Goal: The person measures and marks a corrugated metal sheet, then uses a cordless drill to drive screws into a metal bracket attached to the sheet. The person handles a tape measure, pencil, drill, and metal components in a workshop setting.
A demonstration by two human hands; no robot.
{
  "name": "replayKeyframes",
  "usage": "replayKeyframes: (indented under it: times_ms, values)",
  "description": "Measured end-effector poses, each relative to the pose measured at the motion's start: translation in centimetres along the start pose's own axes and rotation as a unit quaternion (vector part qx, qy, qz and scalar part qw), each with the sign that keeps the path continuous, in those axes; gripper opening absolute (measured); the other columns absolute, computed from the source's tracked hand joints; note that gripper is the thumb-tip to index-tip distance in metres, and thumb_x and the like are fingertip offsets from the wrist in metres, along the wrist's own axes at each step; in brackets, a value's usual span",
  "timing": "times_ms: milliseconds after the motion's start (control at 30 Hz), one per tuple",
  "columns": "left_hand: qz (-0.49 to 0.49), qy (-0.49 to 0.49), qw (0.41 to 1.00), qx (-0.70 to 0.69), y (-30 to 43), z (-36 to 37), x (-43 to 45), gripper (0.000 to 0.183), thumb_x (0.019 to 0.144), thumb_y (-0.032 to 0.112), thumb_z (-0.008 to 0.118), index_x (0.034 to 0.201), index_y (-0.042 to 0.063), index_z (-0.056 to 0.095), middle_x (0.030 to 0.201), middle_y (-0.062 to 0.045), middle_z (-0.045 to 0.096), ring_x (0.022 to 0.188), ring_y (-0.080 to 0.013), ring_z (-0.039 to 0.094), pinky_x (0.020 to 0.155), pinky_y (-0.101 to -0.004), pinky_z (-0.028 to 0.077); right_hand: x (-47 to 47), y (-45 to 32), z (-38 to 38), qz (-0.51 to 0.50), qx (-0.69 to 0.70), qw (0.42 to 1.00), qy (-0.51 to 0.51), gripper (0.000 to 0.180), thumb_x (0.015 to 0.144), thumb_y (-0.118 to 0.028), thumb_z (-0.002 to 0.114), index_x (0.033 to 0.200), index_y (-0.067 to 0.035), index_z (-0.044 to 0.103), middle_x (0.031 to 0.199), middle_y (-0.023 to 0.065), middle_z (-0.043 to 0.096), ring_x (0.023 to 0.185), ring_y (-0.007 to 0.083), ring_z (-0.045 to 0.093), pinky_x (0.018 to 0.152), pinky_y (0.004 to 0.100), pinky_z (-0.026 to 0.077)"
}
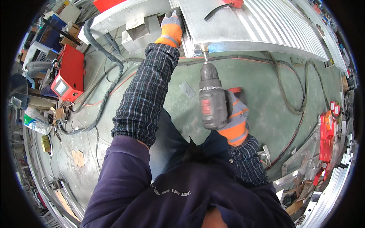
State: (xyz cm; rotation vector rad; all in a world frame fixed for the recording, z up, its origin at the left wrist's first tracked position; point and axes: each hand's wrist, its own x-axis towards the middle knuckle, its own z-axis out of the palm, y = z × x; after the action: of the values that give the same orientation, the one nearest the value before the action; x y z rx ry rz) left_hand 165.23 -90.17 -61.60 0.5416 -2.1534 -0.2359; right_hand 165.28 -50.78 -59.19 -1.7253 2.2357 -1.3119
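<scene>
My right hand (235, 119), in an orange and grey work glove, grips a dark cordless drill (212, 102). The drill points away from me, and the brass-coloured tool (204, 50) in its chuck meets the front edge of a ribbed aluminium panel (219, 28) near its left corner. A bluish light falls on that edge beside the tip. My left hand (172, 28), gloved alike, is closed over the panel's left side, against the aluminium profiles there; its fingertips are partly hidden.
A black-handled red tool (235, 3) lies on the panel. Left of it stands a rectangular metal tube (138, 30). A red machine with a screen (70, 74) is on the floor at left. Thick cables (109, 94) cross the green floor, where a small metal plate (187, 89) lies. Red boxes (326, 136) are at right.
</scene>
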Motion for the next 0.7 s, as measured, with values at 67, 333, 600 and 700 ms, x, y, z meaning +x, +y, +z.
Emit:
replayKeyframes:
  times_ms: [67, 333, 600, 700]
  values:
    - [-0.01, -0.042, 0.998, 0.038, 0.5, 0.3, -0.3, 0.029, 0.1, 0.02, 0.055, 0.126, 0.012, 0.065, 0.12, -0.011, 0.071, 0.113, -0.0305, 0.066, 0.094, -0.0389, 0.055, -0.8, 2.0, -0.5, -0.141, -0.156, 0.978, -0.003, 0.028, 0.084, -0.02, 0.075, 0.109, -0.01, 0.068, 0.095, 0.0086, 0.071, 0.085, 0.036, 0.068, 0.076, 0.0414, 0.055]
    - [0.002, 0.009, 0.999, 0.047, -1.2, 1.6, 0.2, 0.03, 0.103, 0.017, 0.05, 0.129, 0.013, 0.065, 0.118, -0.006, 0.072, 0.11, -0.0225, 0.065, 0.1, -0.0337, 0.049, -3.4, 3.7, 1.2, -0.033, -0.009, 0.998, -0.045, 0.035, 0.099, -0.018, 0.063, 0.133, -0.008, 0.06, 0.127, 0.0043, 0.069, 0.108, 0.0244, 0.069, 0.089, 0.0408, 0.057]
    - [0.01, -0.049, 0.991, 0.127, 1.9, -0.4, -0.4, 0.031, 0.106, 0.016, 0.048, 0.133, 0.013, 0.062, 0.13, -0.004, 0.068, 0.118, -0.0205, 0.063, 0.103, -0.0291, 0.047, -2.9, 3.9, 1.6, 0.203, 0.333, 0.916, -0.098, 0.041, 0.107, -0.036, 0.049, 0.138, -0.01, 0.057, 0.13, 0.0084, 0.066, 0.114, 0.0236, 0.066, 0.097, 0.0376, 0.056]
    - [-0.106, -0.104, 0.975, 0.164, 1.8, -0.2, 0.5, 0.033, 0.106, 0.014, 0.045, 0.135, 0.013, 0.061, 0.131, -0.004, 0.067, 0.122, -0.0199, 0.061, 0.106, -0.0303, 0.046, -2.5, 4.3, 1.9, 0.143, 0.419, 0.89, -0.11, 0.052, 0.107, -0.048, 0.043, 0.141, -0.012, 0.056, 0.138, 0.0073, 0.062, 0.122, 0.0271, 0.062, 0.103, 0.0409, 0.053]
